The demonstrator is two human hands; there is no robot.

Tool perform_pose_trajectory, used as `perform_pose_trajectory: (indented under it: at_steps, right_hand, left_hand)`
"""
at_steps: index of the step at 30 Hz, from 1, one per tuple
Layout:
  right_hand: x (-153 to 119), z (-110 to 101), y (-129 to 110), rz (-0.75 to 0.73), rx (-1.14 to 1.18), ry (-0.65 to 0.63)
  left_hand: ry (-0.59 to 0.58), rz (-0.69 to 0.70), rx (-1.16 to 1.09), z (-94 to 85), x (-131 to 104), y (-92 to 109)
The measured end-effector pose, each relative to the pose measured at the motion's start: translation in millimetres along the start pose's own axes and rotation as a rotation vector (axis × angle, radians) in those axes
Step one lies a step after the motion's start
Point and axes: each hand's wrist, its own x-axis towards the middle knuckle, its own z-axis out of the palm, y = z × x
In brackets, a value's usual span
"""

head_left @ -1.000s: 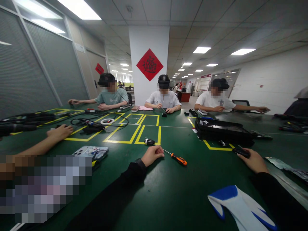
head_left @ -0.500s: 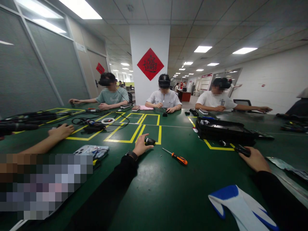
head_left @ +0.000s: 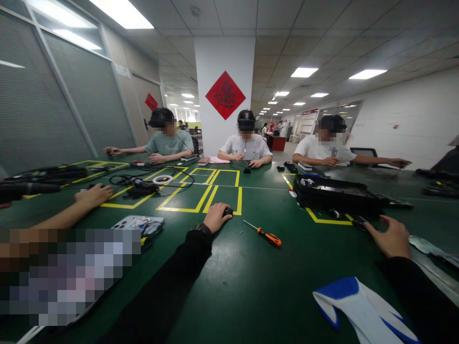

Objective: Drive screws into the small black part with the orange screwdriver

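My left hand (head_left: 216,218) is closed around a small black rounded part (head_left: 228,211) at the edge of a yellow tape frame. The fingers hide most of that part. My right hand (head_left: 392,237) is open at the right, thumb and fingers apart, just beside a dark elongated object (head_left: 359,223) on the table. Whether the thumb touches it I cannot tell. Between my hands lies an orange and black screwdriver (head_left: 269,237), its shaft pointing left. A small black cylinder with a light ring (head_left: 334,213) lies by the black open case (head_left: 333,191).
A white and blue glove (head_left: 353,298) lies at front right. Plastic bags (head_left: 430,248) sit beyond my right forearm. Left of me are a co-worker's arm (head_left: 68,210), a pale blue case (head_left: 138,224) and cables (head_left: 143,181). Three people sit across the green table (head_left: 247,286).
My right hand has let go of the dark elongated object and drawn back to the right, opening. My left hand has closed further over the small black part.
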Motion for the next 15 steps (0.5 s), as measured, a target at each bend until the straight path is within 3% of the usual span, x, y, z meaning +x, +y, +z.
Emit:
perform_pose_trajectory:
  at_steps: [2,4,6,9,11,13,15]
  right_hand:
    - [-1,-15,-23,-0.028,0.055,0.149]
    - [-1,-33,-58,-0.071,0.151,0.092]
    - [-4,-54,-103,-0.126,0.261,-0.229]
    - [-21,-78,-176,-0.409,0.371,-0.777]
    - [-44,-83,-220,-0.601,0.381,-0.984]
    - [-74,-77,-254,-0.705,0.382,-0.989]
    - [-104,-62,-277,-0.717,0.326,-0.853]
  left_hand:
    - [0.004,0.007,0.003,-1.5,-1,3]
    - [0.005,-0.008,-0.014,-2.3,-2,5]
    - [-0.005,-0.036,-0.054,-2.1,-3,8]
    - [-0.009,-0.078,-0.168,-0.7,-6,14]
    - [0.019,-0.111,-0.262,0.6,-6,21]
    - [0.073,-0.137,-0.352,1.9,-6,28]
    - [0.135,-0.143,-0.430,3.6,-4,36]
